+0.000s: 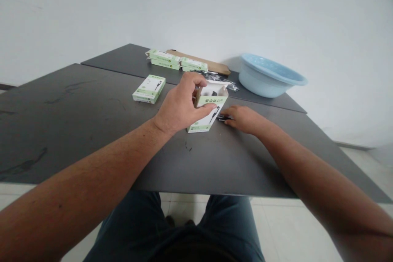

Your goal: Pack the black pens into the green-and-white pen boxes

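My left hand [186,104] grips a green-and-white cardboard box [201,123] that stands upright on the table with its top flaps open. Something dark shows inside the box. Just right of it, my right hand [241,118] rests low at the tabletop, its fingers closed around small shiny packets [221,118], partly hidden by the fingers. Behind the box lies a pile of thin dark items in clear wrapping [215,75]; their exact kind is too small to tell.
A matching box [149,89] lies flat to the left. Farther back sit stacked green-and-white boxes [166,59] and a brown cardboard piece [211,64]. At the back right stands a light-blue plastic basin [260,80]. The dark table [92,131] has a seam across it.
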`<state>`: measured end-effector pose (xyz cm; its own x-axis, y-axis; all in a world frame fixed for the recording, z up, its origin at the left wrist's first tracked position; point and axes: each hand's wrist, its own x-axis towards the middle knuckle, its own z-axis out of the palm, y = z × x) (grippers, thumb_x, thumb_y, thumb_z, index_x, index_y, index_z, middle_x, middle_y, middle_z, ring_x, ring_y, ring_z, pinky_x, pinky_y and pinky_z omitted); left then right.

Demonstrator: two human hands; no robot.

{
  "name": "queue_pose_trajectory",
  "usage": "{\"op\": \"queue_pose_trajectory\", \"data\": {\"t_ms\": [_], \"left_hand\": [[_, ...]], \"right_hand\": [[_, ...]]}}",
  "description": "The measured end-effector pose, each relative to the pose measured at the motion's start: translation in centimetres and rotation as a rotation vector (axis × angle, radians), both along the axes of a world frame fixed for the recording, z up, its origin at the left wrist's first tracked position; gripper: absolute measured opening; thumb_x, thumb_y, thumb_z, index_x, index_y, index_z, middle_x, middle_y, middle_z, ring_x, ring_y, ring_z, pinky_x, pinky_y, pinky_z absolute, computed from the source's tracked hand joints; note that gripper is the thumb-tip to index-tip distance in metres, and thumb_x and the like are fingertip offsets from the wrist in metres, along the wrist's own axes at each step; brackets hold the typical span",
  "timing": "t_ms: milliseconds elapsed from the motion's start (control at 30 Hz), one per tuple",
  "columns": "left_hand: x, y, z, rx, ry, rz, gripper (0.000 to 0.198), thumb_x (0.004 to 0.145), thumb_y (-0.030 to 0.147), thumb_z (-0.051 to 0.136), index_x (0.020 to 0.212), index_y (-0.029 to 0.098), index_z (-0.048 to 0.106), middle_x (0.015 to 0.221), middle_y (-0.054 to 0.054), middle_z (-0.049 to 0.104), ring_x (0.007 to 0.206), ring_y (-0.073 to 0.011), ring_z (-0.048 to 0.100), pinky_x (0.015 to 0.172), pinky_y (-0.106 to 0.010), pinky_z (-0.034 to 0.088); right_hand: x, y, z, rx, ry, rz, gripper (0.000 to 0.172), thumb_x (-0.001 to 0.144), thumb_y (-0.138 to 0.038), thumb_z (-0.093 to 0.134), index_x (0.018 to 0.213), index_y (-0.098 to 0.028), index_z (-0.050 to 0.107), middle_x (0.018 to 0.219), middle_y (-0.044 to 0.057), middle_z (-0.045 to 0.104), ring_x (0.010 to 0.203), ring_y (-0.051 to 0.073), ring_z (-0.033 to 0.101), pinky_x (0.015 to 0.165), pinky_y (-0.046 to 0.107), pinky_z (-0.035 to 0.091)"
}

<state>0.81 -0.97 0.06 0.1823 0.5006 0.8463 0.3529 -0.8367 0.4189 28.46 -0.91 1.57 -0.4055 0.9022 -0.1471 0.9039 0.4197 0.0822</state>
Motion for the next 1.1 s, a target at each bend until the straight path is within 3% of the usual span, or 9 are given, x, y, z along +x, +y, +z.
{"op": "queue_pose_trajectory", "data": {"t_ms": [233,367,433,500,633,700,800,933,1100], "left_hand": [[0.0,-0.1,0.1,-0.003,0.002,-0.009,0.057,0.081,0.023,0.089,0.127,0.025,0.054,0.12,-0.003,0.067,0.086,-0.0138,0.068,0.081,-0.031,0.061],[0.0,-0.2,0.1,0.008,-0.005,-0.012,0.057,0.081,0.023,0.089,0.126,0.026,0.054,0.118,-0.001,0.067,0.083,-0.0126,0.067,0.079,-0.03,0.06],[0.0,-0.2,0.1,0.0,0.002,-0.005,0.056,0.081,0.024,0.089,0.125,0.026,0.055,0.116,-0.001,0.067,0.083,-0.0127,0.067,0.078,-0.03,0.059],[-0.1,-0.3,0.1,-0.015,0.012,0.009,0.055,0.081,0.026,0.089,0.125,0.026,0.055,0.113,0.0,0.067,0.083,-0.0134,0.068,0.078,-0.03,0.059],[-0.1,-0.3,0.2,-0.003,0.021,0.024,0.055,0.082,0.028,0.089,0.126,0.026,0.055,0.116,-0.001,0.068,0.084,-0.0141,0.068,0.08,-0.03,0.06],[-0.1,-0.3,0.2,0.011,0.024,0.028,0.055,0.082,0.028,0.088,0.126,0.026,0.055,0.118,-0.002,0.068,0.086,-0.0144,0.069,0.081,-0.03,0.061],[0.0,-0.1,0.1,0.012,0.021,0.027,0.056,0.082,0.028,0.089,0.126,0.026,0.055,0.118,-0.001,0.067,0.085,-0.0134,0.069,0.08,-0.029,0.061],[0.0,-0.2,0.1,-0.036,0.038,0.056,0.057,0.081,0.03,0.09,0.126,0.026,0.055,0.118,-0.001,0.068,0.085,-0.0139,0.07,0.078,-0.028,0.061],[0.0,-0.8,0.4,-0.056,0.032,0.032,0.057,0.081,0.026,0.09,0.126,0.028,0.054,0.116,0.0,0.069,0.083,-0.0139,0.072,0.076,-0.029,0.061]], "right_hand": [[-0.4,0.5,0.4,-0.043,-0.029,0.0,0.032,0.098,-0.029,0.066,0.126,-0.022,0.08,0.118,0.01,0.082,0.103,0.027,0.074,0.089,0.034,0.053],[-0.2,0.4,0.1,-0.023,-0.039,0.014,0.027,0.1,-0.029,0.063,0.119,-0.017,0.079,0.121,0.015,0.08,0.111,0.03,0.072,0.094,0.036,0.052],[0.0,0.2,0.8,0.031,0.003,0.009,0.026,0.101,-0.028,0.061,0.117,-0.016,0.077,0.121,0.016,0.079,0.112,0.031,0.072,0.095,0.037,0.052],[0.4,-0.5,2.7,0.162,0.118,-0.033,0.022,0.101,-0.03,0.061,0.113,-0.017,0.075,0.114,0.016,0.079,0.104,0.03,0.072,0.09,0.039,0.053],[0.1,-3.2,8.4,0.638,0.547,-0.177,0.011,0.097,-0.031,0.071,0.105,-0.023,0.07,0.086,0.008,0.074,0.074,0.025,0.065,0.067,0.038,0.048],[-1.1,-5.1,10.9,0.716,0.856,-0.104,0.007,0.101,-0.03,0.068,0.107,-0.026,0.069,0.074,0.002,0.067,0.06,0.02,0.06,0.058,0.037,0.046],[-3.7,-7.3,12.7,0.759,1.227,0.13,0.007,0.101,-0.035,0.074,0.108,-0.033,0.072,0.081,0.0,0.061,0.059,0.018,0.062,0.05,0.038,0.047],[-6.4,-8.0,12.3,0.725,1.286,0.291,0.012,0.102,-0.044,0.076,0.11,-0.034,0.074,0.093,-0.002,0.065,0.06,0.013,0.064,0.046,0.032,0.051],[-7.1,-6.9,10.7,0.576,1.241,0.313,0.027,0.103,-0.058,0.071,0.114,-0.034,0.067,0.094,-0.005,0.066,0.062,0.008,0.069,0.048,0.018,0.053]]}}
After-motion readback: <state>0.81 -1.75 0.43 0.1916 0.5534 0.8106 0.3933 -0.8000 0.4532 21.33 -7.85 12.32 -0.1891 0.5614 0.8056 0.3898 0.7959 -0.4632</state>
